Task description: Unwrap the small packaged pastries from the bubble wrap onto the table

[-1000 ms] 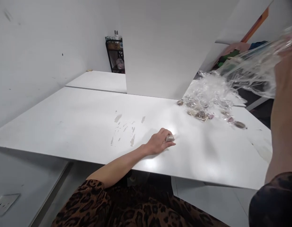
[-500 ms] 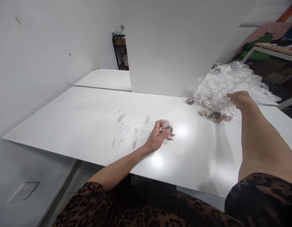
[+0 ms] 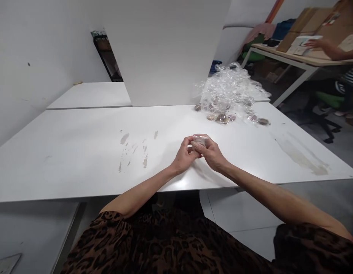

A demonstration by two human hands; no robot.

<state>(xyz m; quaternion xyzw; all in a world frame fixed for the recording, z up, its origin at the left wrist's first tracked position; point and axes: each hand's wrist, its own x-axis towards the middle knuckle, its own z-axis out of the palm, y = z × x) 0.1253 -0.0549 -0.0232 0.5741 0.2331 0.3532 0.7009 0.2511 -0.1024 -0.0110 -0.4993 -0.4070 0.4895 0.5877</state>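
A small clear plastic bag (image 3: 201,140) is between my two hands, above the front middle of the white table (image 3: 87,152). My left hand (image 3: 185,155) is closed on its left side. From the right, my right hand (image 3: 213,152) pinches the same bag, thumb across its front. Fingers mostly cover the contents, so I cannot make them out now. Farther back on the right lies a heap of clear plastic bags (image 3: 233,87). Along its front edge are bagged brownish and pinkish round items (image 3: 222,118).
A tall white panel (image 3: 167,49) stands at the table's back edge. To the right, a person's arm (image 3: 330,49) reaches over another table (image 3: 313,61) with cardboard boxes (image 3: 304,28). A grey smear (image 3: 304,156) marks the table's right part.
My right hand has come from the bag heap to the middle and joined my left hand on the small bag. The view has turned right, bringing another person's arm into sight.
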